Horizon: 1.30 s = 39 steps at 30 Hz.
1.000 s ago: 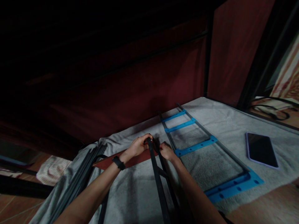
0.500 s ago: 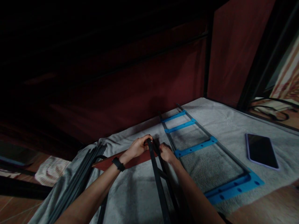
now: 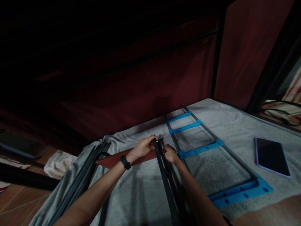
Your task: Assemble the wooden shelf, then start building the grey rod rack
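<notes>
A black metal frame (image 3: 163,179) with two long bars and a crosspiece runs from the bottom of the view up to my hands. My left hand (image 3: 144,147), with a black band on the wrist, curls its fingers round the frame's far end. Close by on the right, my right hand (image 3: 170,154) is closed in a pinch beside the frame; what lies between its fingers is too dark and small to make out. A reddish-brown board (image 3: 147,159) passes under my left hand and meets the frame's far end.
To the right lies a rack of grey tubes joined by blue crosspieces (image 3: 199,148). A phone (image 3: 272,156) rests on the grey cloth (image 3: 131,194) beyond it. Several dark tubes (image 3: 77,185) lie bundled at left. A dark red panel (image 3: 150,94) stands behind.
The view has shifted slightly, so most things sit a little farther right. Both hands stay at the frame's far end, with only small finger movement.
</notes>
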Each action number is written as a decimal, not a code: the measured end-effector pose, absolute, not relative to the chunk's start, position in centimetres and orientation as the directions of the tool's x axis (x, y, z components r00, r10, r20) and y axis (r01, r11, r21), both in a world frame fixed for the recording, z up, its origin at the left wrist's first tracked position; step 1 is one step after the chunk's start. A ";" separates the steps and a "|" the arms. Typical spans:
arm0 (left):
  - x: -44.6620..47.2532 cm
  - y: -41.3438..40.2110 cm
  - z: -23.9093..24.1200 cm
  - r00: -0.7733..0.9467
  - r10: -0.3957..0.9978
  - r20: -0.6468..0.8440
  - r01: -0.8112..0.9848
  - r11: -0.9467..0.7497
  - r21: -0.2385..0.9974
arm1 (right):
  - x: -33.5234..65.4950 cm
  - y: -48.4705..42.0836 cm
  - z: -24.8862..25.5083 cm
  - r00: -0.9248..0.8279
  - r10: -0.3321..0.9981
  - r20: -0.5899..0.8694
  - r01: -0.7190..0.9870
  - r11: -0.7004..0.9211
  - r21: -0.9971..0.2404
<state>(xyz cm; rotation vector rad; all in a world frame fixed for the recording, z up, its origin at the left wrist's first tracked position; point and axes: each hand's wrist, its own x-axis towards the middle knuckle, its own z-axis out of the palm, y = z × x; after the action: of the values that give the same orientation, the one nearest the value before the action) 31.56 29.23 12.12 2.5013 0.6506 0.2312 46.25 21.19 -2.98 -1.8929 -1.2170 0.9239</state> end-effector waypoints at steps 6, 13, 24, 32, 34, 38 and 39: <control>31.5 29.2 12.1 0.872 0.488 0.043 0.381 -0.731 0.566 | 46.4 21.5 -3.2 0.311 0.930 -0.193 0.413 -0.316 -0.855; 31.7 29.3 11.6 0.862 0.503 0.054 0.360 -0.685 0.634 | 45.9 21.3 -3.3 0.348 0.922 -0.167 0.424 -0.314 -0.849; 31.7 29.7 11.1 0.865 0.500 0.049 0.336 -0.649 0.682 | 46.6 21.8 -4.6 0.326 0.918 -0.225 0.387 -0.347 -0.854; 31.7 29.8 10.8 0.874 0.486 0.028 0.309 -0.598 0.739 | 46.2 21.6 -4.4 0.350 0.911 -0.218 0.366 -0.347 -0.863; 31.9 29.8 10.6 0.873 0.487 0.031 0.297 -0.579 0.759 | 46.4 21.4 -4.2 0.348 0.910 -0.228 0.357 -0.353 -0.865; 31.8 30.0 10.3 0.866 0.499 0.022 0.294 -0.544 0.786 | 46.1 21.1 -3.6 0.344 0.912 -0.222 0.365 -0.348 -0.864; 31.7 30.1 10.2 0.864 0.503 0.016 0.297 -0.535 0.791 | 45.9 21.0 -3.5 0.345 0.914 -0.214 0.373 -0.343 -0.862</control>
<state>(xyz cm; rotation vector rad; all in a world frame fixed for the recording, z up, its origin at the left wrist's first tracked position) 31.72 30.11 10.23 2.1707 0.5767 0.3051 45.93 21.04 -3.46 -1.8810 -1.1272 0.9417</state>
